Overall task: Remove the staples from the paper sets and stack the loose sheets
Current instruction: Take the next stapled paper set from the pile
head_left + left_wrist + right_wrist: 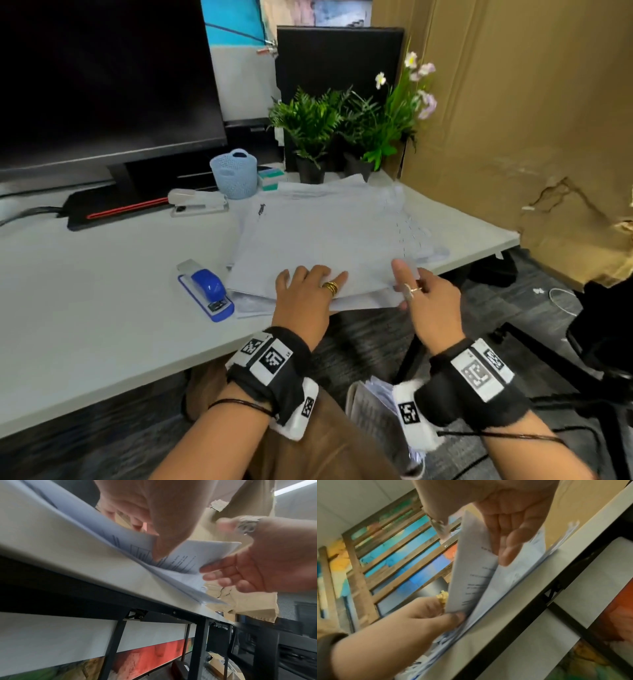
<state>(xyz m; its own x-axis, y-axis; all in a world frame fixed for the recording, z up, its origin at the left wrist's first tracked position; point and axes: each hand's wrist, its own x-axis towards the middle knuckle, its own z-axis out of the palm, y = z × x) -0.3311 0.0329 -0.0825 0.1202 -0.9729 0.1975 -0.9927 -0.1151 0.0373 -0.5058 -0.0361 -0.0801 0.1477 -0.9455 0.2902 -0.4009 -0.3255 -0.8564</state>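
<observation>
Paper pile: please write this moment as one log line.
left hand: holds near edge of paper pile | right hand: lifts top sheets at near right corner | blue stapler: idle, left of pile

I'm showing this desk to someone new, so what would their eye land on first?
Most likely the messy pile of white printed sheets hanging over the desk's near edge, where the left hand and the right hand lift its top sheets. Next, the blue stapler just left of the pile, and the green potted plants behind it.
</observation>
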